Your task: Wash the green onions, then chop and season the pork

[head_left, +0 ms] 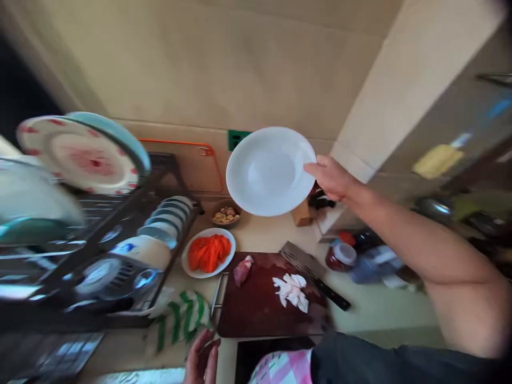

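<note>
My right hand [331,177] grips the right rim of a white plate [272,173], thumb on its face, and holds it raised above the back of the counter. The plate is tilted toward me with nothing on it. Below it lies a dark red cutting board [256,314] with a pile of white slices [292,292], a piece of raw meat [242,270] and a cleaver [314,272] along the right side. Low in the view, my left hand [203,358] hovers near the board's lower left corner, fingers apart and holding nothing.
A dish rack [132,213] with plates and bowls fills the left side. Beside the board stand a plate of orange-red slices [210,253] and a small bowl [226,215]. A green-striped bag [182,317] lies nearby. Jars [342,255] stand right, under my forearm.
</note>
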A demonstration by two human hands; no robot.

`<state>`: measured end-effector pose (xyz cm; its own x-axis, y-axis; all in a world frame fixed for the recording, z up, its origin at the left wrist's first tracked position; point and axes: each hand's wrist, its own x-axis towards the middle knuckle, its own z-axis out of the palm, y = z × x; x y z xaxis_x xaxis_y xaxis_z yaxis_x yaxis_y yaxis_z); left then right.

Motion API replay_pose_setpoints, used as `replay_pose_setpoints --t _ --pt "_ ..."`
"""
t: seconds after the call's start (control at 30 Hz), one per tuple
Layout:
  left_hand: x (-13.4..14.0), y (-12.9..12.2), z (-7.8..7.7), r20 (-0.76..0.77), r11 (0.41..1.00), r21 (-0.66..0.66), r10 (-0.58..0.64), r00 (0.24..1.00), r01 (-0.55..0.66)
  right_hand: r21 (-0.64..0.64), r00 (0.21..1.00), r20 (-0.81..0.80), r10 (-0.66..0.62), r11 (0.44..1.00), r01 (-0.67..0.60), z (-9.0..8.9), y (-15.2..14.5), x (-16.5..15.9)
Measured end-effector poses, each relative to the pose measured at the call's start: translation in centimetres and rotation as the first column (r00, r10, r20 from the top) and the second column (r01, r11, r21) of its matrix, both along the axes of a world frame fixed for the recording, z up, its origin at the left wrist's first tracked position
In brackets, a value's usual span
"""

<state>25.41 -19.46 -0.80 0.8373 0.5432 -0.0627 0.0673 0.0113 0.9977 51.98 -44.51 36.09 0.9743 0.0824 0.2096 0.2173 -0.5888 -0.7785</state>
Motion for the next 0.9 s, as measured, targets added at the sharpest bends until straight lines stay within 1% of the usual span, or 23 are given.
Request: replay_pose_setpoints --t 0.07,0.13,0.17,0.23,0.3,0.37,0.43,0.5,0.53,0.57,0.6,0.63,0.7,0.8,0.9 --pt "1.4 -0.3 0.5 -0.036 0.985 -0.022 -0.170 0.985 0.170 0.134 0.983 -0.160 -0.084 0.985 0.106 -3.1 -5.3 -4.2" --pt "2.9 -1.1 1.4 -0.059 0.954 -0.012 -0.299 0.953 0.298 0.254 0.936 -0.312 -0.165 0.934 0.249 -6.6 -10.3 -9.0" --pt "3.7 -1.8 1.9 -0.067 0.939 0.012 -0.341 0.938 0.343 0.297 0.895 -0.381 -0.232 0.886 0.356 -8.5 -12.7 -11.5" --pt "4.9 -3.8 3.0 -0.080 0.915 0.082 -0.389 0.918 0.395 0.318 0.792 -0.511 -0.335 0.782 0.536 -12.7 -17.2 -16.8" --pt "5.8 -6.2 3.8 -0.084 0.893 0.127 -0.424 0.902 0.432 0.331 0.702 -0.604 -0.377 0.683 0.651 -17.0 -21.2 -21.7" --pt "6.1 -8.8 4.2 -0.084 0.875 0.133 -0.458 0.885 0.465 0.354 0.627 -0.669 -0.399 0.571 0.741 -21.3 -24.3 -25.8" --pt "6.0 -11.4 4.3 -0.096 0.850 0.127 -0.503 0.859 0.512 0.363 0.561 -0.719 -0.411 0.466 0.807 -25.1 -26.5 -28.9" --pt "5.3 -13.8 4.4 -0.129 0.811 0.128 -0.556 0.821 0.570 0.385 0.528 -0.743 -0.411 0.383 0.840 -28.2 -27.9 -31.0" --pt "4.8 -14.9 4.5 -0.146 0.793 0.131 -0.579 0.802 0.595 0.392 0.520 -0.749 -0.412 0.358 0.848 -29.5 -28.4 -31.7" --pt "4.4 -15.9 4.6 -0.158 0.780 0.137 -0.592 0.790 0.611 0.398 0.519 -0.751 -0.408 0.346 0.849 -30.5 -28.9 -32.2" --pt "3.8 -16.8 4.7 -0.165 0.773 0.149 -0.596 0.786 0.617 0.405 0.525 -0.750 -0.401 0.349 0.845 -31.4 -29.2 -32.6" --pt "3.3 -17.6 4.8 -0.168 0.771 0.165 -0.592 0.788 0.615 0.413 0.539 -0.747 -0.389 0.365 0.835 -32.0 -29.6 -32.7" --pt "2.4 -18.9 4.8 -0.168 0.778 0.199 -0.572 0.803 0.596 0.433 0.582 -0.739 -0.340 0.422 0.796 -32.6 -30.3 -32.5" --pt "0.9 -20.2 4.5 -0.175 0.804 0.209 -0.530 0.830 0.557 0.473 0.640 -0.737 -0.217 0.511 0.718 -32.4 -30.7 -30.5" --pt "-0.5 -20.9 4.2 -0.161 0.859 0.187 -0.451 0.878 0.476 0.538 0.696 -0.714 -0.071 0.581 0.611 -31.1 -29.2 -26.3"
